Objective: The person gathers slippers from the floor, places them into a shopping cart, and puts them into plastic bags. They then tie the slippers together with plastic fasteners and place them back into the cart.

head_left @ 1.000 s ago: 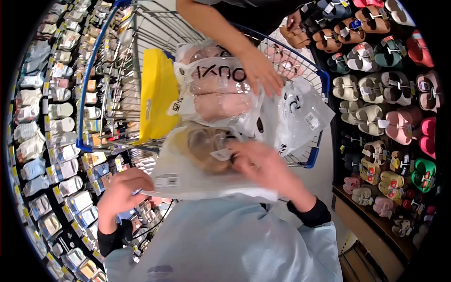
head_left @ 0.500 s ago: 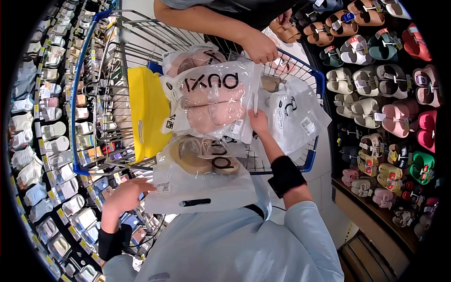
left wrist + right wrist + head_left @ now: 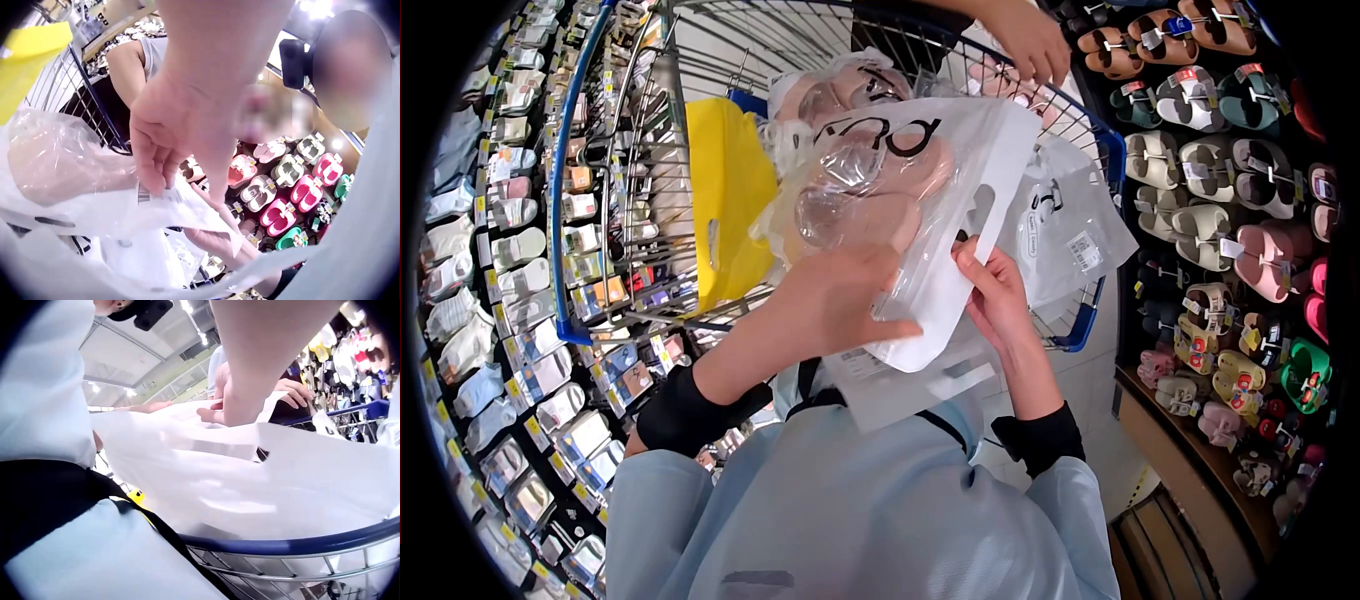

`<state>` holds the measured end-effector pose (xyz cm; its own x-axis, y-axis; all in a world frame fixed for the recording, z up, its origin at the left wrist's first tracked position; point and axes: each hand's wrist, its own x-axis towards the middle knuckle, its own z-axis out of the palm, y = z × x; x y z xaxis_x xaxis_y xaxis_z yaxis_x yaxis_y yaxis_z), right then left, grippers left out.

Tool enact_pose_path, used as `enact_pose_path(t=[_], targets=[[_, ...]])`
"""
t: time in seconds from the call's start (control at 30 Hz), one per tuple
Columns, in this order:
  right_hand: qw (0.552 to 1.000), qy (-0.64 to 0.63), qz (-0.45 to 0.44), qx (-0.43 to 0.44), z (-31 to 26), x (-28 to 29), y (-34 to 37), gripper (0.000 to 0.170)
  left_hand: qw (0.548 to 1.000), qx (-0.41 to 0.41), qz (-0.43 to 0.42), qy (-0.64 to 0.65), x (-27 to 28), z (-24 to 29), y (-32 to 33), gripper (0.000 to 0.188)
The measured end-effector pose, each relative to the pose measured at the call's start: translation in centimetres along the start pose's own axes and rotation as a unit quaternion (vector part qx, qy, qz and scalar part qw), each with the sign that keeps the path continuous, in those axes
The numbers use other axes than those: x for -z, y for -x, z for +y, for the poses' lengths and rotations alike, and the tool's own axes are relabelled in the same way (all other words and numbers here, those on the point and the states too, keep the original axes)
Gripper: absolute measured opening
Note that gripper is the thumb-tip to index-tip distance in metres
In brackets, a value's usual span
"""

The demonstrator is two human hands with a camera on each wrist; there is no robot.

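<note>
A clear-fronted plastic bag (image 3: 975, 150) of pink slippers (image 3: 865, 215) lies tilted toward me over the cart. My right hand (image 3: 1003, 295) pinches its white edge beside the handle slot, thumb on top. My left hand (image 3: 845, 295) reaches across the bag, its thumb straight and spread away from the fingers. In the left wrist view, those fingertips touch the bag by a barcode label (image 3: 144, 195). Under it, the lower edge of another plastic bag (image 3: 880, 395) shows; its contents are hidden.
The shopping cart (image 3: 1108, 200) holds a yellow bag (image 3: 725, 200) and a white plastic bag (image 3: 1055, 235). Another person's hand (image 3: 1030, 45) hangs over the cart's far side. Racks of slippers (image 3: 1200, 230) stand to the right, socks (image 3: 515, 215) to the left.
My right hand has drawn the pink slippers' bag nearer and tilted it. My left hand has left the lower bag and come across onto this one. The other person's hand has withdrawn.
</note>
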<state>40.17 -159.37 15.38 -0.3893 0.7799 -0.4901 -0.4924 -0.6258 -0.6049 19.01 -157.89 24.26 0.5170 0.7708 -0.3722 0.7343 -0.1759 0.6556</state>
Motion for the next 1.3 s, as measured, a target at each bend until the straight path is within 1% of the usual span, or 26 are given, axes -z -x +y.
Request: enact_pose_path(t=[0.07, 0.13, 0.2, 0.27, 0.3, 0.33, 0.37, 0.4, 0.43, 0.5, 0.53, 0.57, 0.6, 0.67, 0.7, 0.77, 0.8, 0.83, 0.87, 0.93, 1.0, 1.03, 1.1, 1.2, 1.27, 1.3], targets=[[0.999, -0.034, -0.007, 0.015, 0.0, -1.1, 0.6, 0.012, 0.999, -0.030, 0.009, 0.005, -0.6, 0.2, 1.3, 0.043], [0.996, -0.081, 0.024, 0.024, 0.2, -1.8, 1.3, 0.010, 0.994, -0.086, 0.058, -0.020, -1.1, 0.5, 3.2, 0.046], [0.994, -0.100, 0.031, 0.011, 0.0, -2.6, 2.0, 0.010, 0.992, -0.085, 0.082, -0.039, -2.2, 0.1, 4.6, 0.041], [0.993, -0.098, 0.063, 0.015, 0.0, -2.9, 2.6, 0.011, 0.977, -0.141, 0.128, -0.093, -2.6, -0.4, 5.9, 0.031], [0.997, -0.039, 0.067, 0.020, -0.6, -2.8, 2.8, 0.012, 0.966, -0.158, 0.186, -0.090, -2.9, -0.6, 6.6, 0.023], [0.997, -0.039, 0.063, 0.019, -1.7, -2.4, 3.2, 0.012, 0.965, -0.155, 0.188, -0.092, -2.9, -0.9, 7.1, 0.023], [0.990, 0.133, 0.051, 0.014, -3.0, -1.7, 3.6, 0.013, 0.950, -0.165, 0.245, -0.102, -2.7, -1.2, 7.6, 0.024], [0.952, 0.304, 0.037, 0.012, -4.3, -1.5, 3.7, 0.014, 0.930, -0.175, 0.304, -0.111, -2.6, -1.5, 7.8, 0.025], [0.951, 0.308, 0.029, 0.015, -5.6, -1.9, 3.6, 0.014, 0.924, -0.185, 0.317, -0.111, -2.3, -1.7, 8.0, 0.027], [0.864, 0.451, 0.063, 0.215, -7.9, -3.4, 3.9, 0.009, 0.920, -0.188, 0.321, -0.120, -2.2, -2.0, 8.6, 0.027], [0.864, 0.451, 0.060, 0.215, -8.5, -5.2, 3.8, 0.009, 0.919, -0.195, 0.318, -0.126, -2.2, -2.0, 9.0, 0.026], [0.783, 0.540, -0.040, 0.306, -8.7, -7.8, 3.1, 0.010, 0.919, -0.194, 0.319, -0.128, -2.2, -1.9, 9.2, 0.026], [0.675, 0.612, -0.139, 0.387, -8.3, -9.8, 2.5, 0.013, 0.917, -0.197, 0.321, -0.132, -2.0, -1.7, 9.4, 0.026], [0.678, 0.601, -0.227, 0.356, -5.7, -11.6, 1.5, 0.021, 0.914, -0.200, 0.325, -0.138, -1.4, -1.5, 10.0, 0.025], [0.677, 0.601, -0.226, 0.359, -4.5, -12.1, 1.2, 0.021, 0.916, -0.188, 0.330, -0.126, -1.0, -1.4, 10.3, 0.025], [0.657, 0.594, -0.317, 0.338, -2.8, -12.5, 0.8, 0.022, 0.916, -0.180, 0.340, -0.115, -0.3, -1.4, 10.7, 0.024], [0.655, 0.597, -0.315, 0.340, -2.5, -12.8, 1.0, 0.022, 0.918, -0.155, 0.349, -0.105, -0.1, -1.4, 11.1, 0.023], [0.625, 0.617, -0.301, 0.371, -2.4, -13.0, 1.4, 0.022, 0.920, -0.131, 0.357, -0.095, 0.1, -1.5, 11.3, 0.022], [0.593, 0.636, -0.287, 0.403, -2.3, -13.1, 1.6, 0.022, 0.918, -0.136, 0.359, -0.096, 0.3, -1.5, 11.3, 0.022], [0.573, 0.639, -0.277, 0.433, -1.9, -12.9, 1.6, 0.021, 0.923, -0.142, 0.351, -0.070, 0.6, -1.5, 11.6, 0.021], [0.520, 0.660, -0.275, 0.467, -2.0, -11.6, 1.2, 0.020, 0.919, -0.136, 0.363, -0.067, 1.2, -2.3, 12.4, 0.020], [0.504, 0.686, -0.261, 0.456, -2.3, -10.5, 1.0, 0.019, 0.917, -0.129, 0.373, -0.063, 1.7, -2.9, 13.1, 0.019], [0.485, 0.726, -0.234, 0.428, -4.1, -7.5, 1.1, 0.018, 0.907, -0.055, 0.411, -0.069, 3.2, -3.9, 15.3, 0.020], [0.476, 0.745, -0.199, 0.422, -5.5, -4.7, 1.8, 0.020, 0.934, 0.045, 0.355, 0.024, 3.8, -6.1, 18.4, 0.017], [0.471, 0.750, -0.173, 0.430, -5.2, -4.6, 2.2, 0.021, 0.970, 0.110, 0.208, 0.058, 4.5, -7.1, 19.5, 0.017], [0.481, 0.739, -0.172, 0.440, -4.8, -4.9, 2.4, 0.022, 0.988, 0.103, 0.090, 0.075, 5.2, -7.8, 19.6, 0.023]])
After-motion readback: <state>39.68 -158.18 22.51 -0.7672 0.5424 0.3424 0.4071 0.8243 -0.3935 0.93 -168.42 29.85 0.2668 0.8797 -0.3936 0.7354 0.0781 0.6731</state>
